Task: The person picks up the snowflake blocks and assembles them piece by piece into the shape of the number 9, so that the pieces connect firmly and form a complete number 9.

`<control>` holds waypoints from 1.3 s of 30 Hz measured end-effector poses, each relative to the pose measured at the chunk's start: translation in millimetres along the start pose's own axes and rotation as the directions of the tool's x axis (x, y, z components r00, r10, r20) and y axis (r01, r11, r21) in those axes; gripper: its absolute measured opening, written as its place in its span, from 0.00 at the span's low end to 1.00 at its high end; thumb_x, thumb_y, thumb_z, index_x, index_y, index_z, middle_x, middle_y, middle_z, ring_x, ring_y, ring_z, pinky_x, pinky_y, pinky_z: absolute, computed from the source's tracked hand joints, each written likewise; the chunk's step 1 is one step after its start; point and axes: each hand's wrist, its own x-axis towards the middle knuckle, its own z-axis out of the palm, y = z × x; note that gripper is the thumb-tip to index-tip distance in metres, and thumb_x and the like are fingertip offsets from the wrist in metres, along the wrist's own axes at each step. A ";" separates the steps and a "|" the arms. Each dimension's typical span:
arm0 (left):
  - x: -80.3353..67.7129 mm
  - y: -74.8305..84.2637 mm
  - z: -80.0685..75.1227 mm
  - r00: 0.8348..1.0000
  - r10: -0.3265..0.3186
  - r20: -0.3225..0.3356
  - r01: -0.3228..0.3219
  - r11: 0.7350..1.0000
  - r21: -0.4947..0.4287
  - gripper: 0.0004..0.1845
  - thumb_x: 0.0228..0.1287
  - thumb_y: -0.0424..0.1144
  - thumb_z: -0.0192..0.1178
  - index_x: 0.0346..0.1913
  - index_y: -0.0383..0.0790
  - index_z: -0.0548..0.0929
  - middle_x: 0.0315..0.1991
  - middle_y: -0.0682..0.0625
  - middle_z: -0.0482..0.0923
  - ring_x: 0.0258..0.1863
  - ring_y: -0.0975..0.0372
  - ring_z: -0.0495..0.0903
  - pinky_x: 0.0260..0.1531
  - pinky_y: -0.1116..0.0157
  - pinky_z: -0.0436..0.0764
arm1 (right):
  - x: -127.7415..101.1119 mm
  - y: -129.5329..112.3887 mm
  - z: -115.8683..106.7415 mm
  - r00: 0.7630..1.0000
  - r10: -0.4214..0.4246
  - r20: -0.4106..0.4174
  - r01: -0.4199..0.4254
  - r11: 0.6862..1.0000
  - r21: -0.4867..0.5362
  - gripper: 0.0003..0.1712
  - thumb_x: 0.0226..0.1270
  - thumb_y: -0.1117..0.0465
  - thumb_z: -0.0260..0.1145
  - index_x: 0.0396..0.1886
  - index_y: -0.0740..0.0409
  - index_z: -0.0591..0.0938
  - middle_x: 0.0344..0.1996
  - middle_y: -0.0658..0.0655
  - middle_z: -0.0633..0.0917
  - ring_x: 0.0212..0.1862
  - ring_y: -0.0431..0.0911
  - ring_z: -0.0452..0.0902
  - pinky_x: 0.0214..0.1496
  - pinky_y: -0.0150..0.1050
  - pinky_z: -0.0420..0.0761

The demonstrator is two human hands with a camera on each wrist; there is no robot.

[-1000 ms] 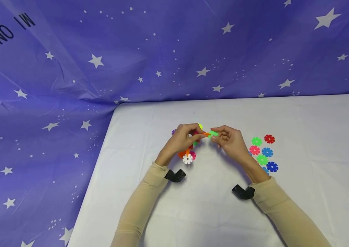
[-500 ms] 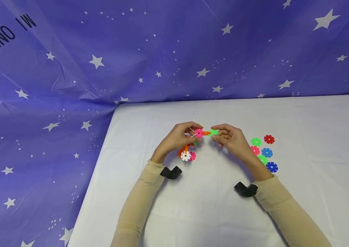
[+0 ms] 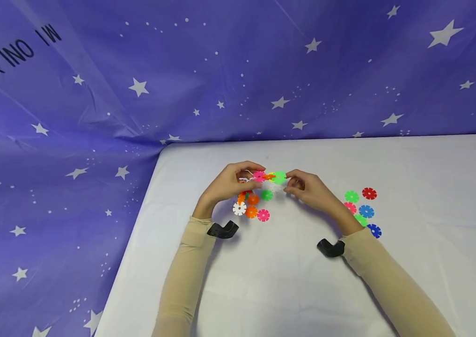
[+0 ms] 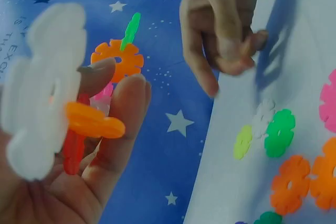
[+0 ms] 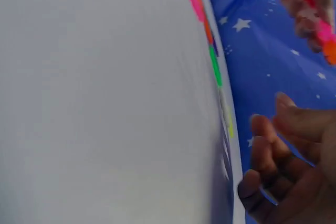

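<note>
My left hand is raised over the white table and grips a cluster of joined snowflake discs: pink, orange and a green one at its right end. In the left wrist view the left hand also holds a white disc and a red one, and the green disc stands slotted into an orange one. My right hand hovers just right of the green disc, fingers loosely curled and holding nothing. A gap separates the right hand from the cluster. The right wrist view shows only curled fingers.
Loose discs lie under my left hand: white, orange, pink, green. Several more discs lie right of my right wrist. A star-printed blue cloth hangs behind and falls off the table's left edge.
My right hand has let go of the green disc, which now stays on the cluster. Both hands and the cluster drifted slightly left, uncovering the loose discs below.
</note>
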 end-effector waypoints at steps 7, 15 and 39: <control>-1.8 3.0 -1.8 0.997 0.012 0.076 -0.006 0.997 -0.075 0.21 0.63 0.30 0.65 0.60 0.35 0.79 0.55 0.41 0.79 0.43 0.47 0.83 0.38 0.58 0.86 | 18.4 1.7 7.5 0.989 0.044 0.139 0.000 0.953 -0.302 0.14 0.63 0.57 0.71 0.32 0.60 0.75 0.24 0.53 0.74 0.28 0.45 0.67 0.31 0.38 0.68; -3.7 2.0 -5.0 0.992 0.023 0.124 -0.013 0.997 -0.082 0.20 0.63 0.31 0.65 0.58 0.33 0.79 0.52 0.45 0.80 0.34 0.40 0.80 0.33 0.61 0.83 | 21.8 4.2 9.9 0.990 0.044 0.133 0.006 0.936 -0.352 0.16 0.60 0.56 0.73 0.30 0.56 0.74 0.24 0.53 0.72 0.27 0.45 0.65 0.31 0.38 0.65; 6.3 -1.5 22.1 0.979 -0.003 0.202 0.003 1.000 0.000 0.25 0.65 0.26 0.52 0.65 0.42 0.73 0.53 0.44 0.74 0.20 0.53 0.74 0.22 0.64 0.77 | -29.7 -16.1 -19.1 0.941 -0.307 -0.143 0.278 0.941 -0.191 0.13 0.64 0.69 0.68 0.45 0.57 0.75 0.23 0.48 0.83 0.17 0.34 0.63 0.21 0.29 0.66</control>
